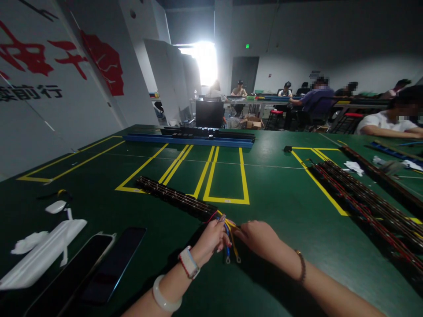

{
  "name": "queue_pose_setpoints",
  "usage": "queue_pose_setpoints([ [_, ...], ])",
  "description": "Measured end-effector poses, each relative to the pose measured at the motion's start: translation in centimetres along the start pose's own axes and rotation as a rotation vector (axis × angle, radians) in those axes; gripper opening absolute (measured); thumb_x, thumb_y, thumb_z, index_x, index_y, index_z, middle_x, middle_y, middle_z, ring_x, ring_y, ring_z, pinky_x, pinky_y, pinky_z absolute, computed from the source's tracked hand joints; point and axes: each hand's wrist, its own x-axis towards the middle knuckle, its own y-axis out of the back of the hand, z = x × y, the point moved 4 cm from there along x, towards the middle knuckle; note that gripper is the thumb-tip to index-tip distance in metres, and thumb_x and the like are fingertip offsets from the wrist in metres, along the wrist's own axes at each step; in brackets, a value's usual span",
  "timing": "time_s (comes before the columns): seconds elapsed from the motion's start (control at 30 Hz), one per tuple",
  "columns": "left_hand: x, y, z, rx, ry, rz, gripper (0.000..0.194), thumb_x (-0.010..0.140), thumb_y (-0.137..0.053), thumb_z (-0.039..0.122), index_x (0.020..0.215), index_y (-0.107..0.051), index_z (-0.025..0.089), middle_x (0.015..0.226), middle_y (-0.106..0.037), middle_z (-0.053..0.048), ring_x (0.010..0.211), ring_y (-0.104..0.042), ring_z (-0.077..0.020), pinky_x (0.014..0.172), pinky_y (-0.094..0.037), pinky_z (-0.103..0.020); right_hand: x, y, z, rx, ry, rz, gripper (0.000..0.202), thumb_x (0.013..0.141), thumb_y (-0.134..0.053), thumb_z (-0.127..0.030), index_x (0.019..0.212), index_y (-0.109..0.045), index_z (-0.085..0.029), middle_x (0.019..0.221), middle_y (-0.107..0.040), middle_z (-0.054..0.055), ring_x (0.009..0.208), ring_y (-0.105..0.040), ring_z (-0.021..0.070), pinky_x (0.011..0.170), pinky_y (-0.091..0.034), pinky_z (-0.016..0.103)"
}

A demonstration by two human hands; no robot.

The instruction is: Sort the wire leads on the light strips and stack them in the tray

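Clock reference: the hands are the centre; 12 o'clock is straight ahead.

The strip (175,196) lies on the green table (280,185), its near end at the hands and its far end toward 10 o'clock. Yellow and blue wires (229,225) leave the near end. The left hand (213,235) pinches the wires beside that end, thumb against finger. The right hand (259,235) has curled fingers; a yellow wire runs into them and appears gripped, though the fingertips are partly hidden.

Status: the wires extend from the strip, and two lugs (238,259) are fitted, one on a blue wire and one on a yellow. Both lugs hang at 6 o'clock, fastened to nothing. By judgement, the wire end remains unfinished. Whether the other wires carry lugs cannot be told.

Taped outlines (228,200) lie from 10 to 12 o'clock. Near 11 o'clock, beyond them, a blue channel (198,142) holds dark parts (188,131). More strips (363,193) lie between 2 and 3 o'clock. A phone (115,264) lies between 8 and 9 o'clock; a white packet (46,255), contents unseen, lies at 9 o'clock.

Beyond the table, just past 12 o'clock, stands a carton (253,122); its contents cannot be made out.
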Motion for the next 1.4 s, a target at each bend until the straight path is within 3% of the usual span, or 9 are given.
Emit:
queue_pose_setpoints([
  [0.13, -0.4, -0.3, 0.5, -0.022, -0.041, -0.017, 0.036, 0.093, -0.038, 0.043, 0.104, -0.048, 0.010, 0.078, -0.061, -0.006, 0.044, -0.049, -0.0051, 0.038, -0.026, -0.017, 1.6, 1.0, 2.3, -0.039, -0.067, 0.034, 0.040, 0.094, -0.041, -0.041, 0.078, -0.068, -0.016, 0.074, -0.066, 0.010, 0.067, -0.063, 0.0210, 0.057, -0.035, 0.028],
  [0.27, -0.3, -0.1, 0.5, 0.035, -0.112, -0.047, 0.034, 0.093, -0.036, 0.038, 0.093, -0.052, 0.008, 0.074, -0.057, -0.003, 0.039, -0.037, -0.0016, 0.038, -0.021, -0.017, 3.6, 2.4, 3.6, -0.125, -0.107, 0.121, 0.039, 0.093, -0.044, -0.041, 0.081, -0.068, -0.014, 0.078, -0.067, 0.012, 0.072, -0.064, 0.0243, 0.065, -0.039, 0.033],
  [0.53, 0.3, 0.6, 0.0, -0.048, -0.081, -0.161, 0.033, 0.091, -0.041, 0.042, 0.087, -0.050, 0.010, 0.075, -0.059, -0.005, 0.042, -0.036, -0.0018, 0.040, -0.021, -0.016, 6.8, 0.3, 3.2, -0.124, -0.118, 0.118, 0.040, 0.095, -0.039, -0.035, 0.083, -0.069, -0.012, 0.081, -0.067, 0.014, 0.076, -0.063, 0.0226, 0.072, -0.039, 0.034],
  [0.63, 0.1, 0.4, 0.3, -0.086, -0.028, -0.150, 0.035, 0.094, -0.038, 0.039, 0.098, -0.053, 0.008, 0.086, -0.063, -0.010, 0.043, -0.041, -0.0018, 0.042, -0.027, -0.016, 5.9, 0.1, 3.4, -0.167, -0.069, 0.229, 0.036, 0.094, -0.042, -0.036, 0.090, -0.068, -0.012, 0.087, -0.065, 0.015, 0.084, -0.059, 0.0251, 0.074, -0.038, 0.036],
  [0.77, -0.2, 0.1, 0.7, -0.146, 0.037, -0.123, 0.033, 0.096, -0.036, 0.034, 0.111, -0.051, 0.009, 0.067, -0.056, -0.002, 0.043, -0.043, -0.0035, 0.041, -0.024, -0.016, 2.7, 0.5, 2.9, -0.172, 0.230, 0.469, 0.026, 0.092, -0.049, -0.029, 0.112, -0.060, -0.017, 0.105, -0.059, 0.012, 0.095, -0.052, 0.0229, 0.086, -0.036, 0.039],
  [0.9, -0.2, 0.2, 0.7, -0.144, 0.046, -0.125, 0.036, 0.096, -0.037, 0.035, 0.118, -0.050, 0.010, 0.053, -0.044, 0.004, 0.043, -0.041, -0.0044, 0.042, -0.024, -0.015, -0.3, -0.8, 1.1, -0.184, 0.711, 0.468, 0.028, 0.095, -0.040, -0.017, 0.117, -0.056, -0.022, 0.115, -0.057, 0.005, 0.100, -0.050, 0.0165, 0.096, -0.034, 0.035],
  [1.0, 0.0, 0.2, 0.5, -0.132, 0.030, -0.165, 0.039, 0.096, -0.037, 0.036, 0.121, -0.052, 0.010, 0.054, -0.044, 0.003, 0.043, -0.041, -0.0042, 0.042, -0.025, -0.015, -1.0, -1.4, 0.5, -0.206, 0.799, 0.492, 0.024, 0.095, -0.041, -0.015, 0.110, -0.059, -0.020, 0.117, -0.058, 0.003, 0.099, -0.051, 0.0161, 0.095, -0.036, 0.034],
  [1.13, 0.5, 0.4, 0.0, -0.204, 0.004, -0.105, 0.035, 0.095, -0.040, 0.037, 0.114, -0.050, 0.009, 0.060, -0.049, 0.001, 0.045, -0.047, -0.0059, 0.042, -0.029, -0.016, -0.3, -0.7, 0.6, -0.027, 0.801, 0.507, 0.024, 0.096, -0.041, -0.017, 0.111, -0.059, -0.018, 0.113, -0.061, 0.004, 0.104, -0.052, 0.0146, 0.095, -0.038, 0.032],
  [1.4, 0.7, 0.1, -0.5, -0.188, -0.083, -0.128, 0.025, 0.092, -0.042, 0.030, 0.106, -0.047, 0.010, 0.098, -0.063, -0.014, 0.051, -0.057, -0.0080, 0.042, -0.035, -0.017, 5.7, 3.5, -0.8, 0.412, 0.497, 0.718, 0.019, 0.092, -0.050, -0.028, 0.098, -0.063, -0.015, 0.085, -0.064, 0.007, 0.079, -0.055, 0.0146, 0.071, -0.042, 0.027],
])
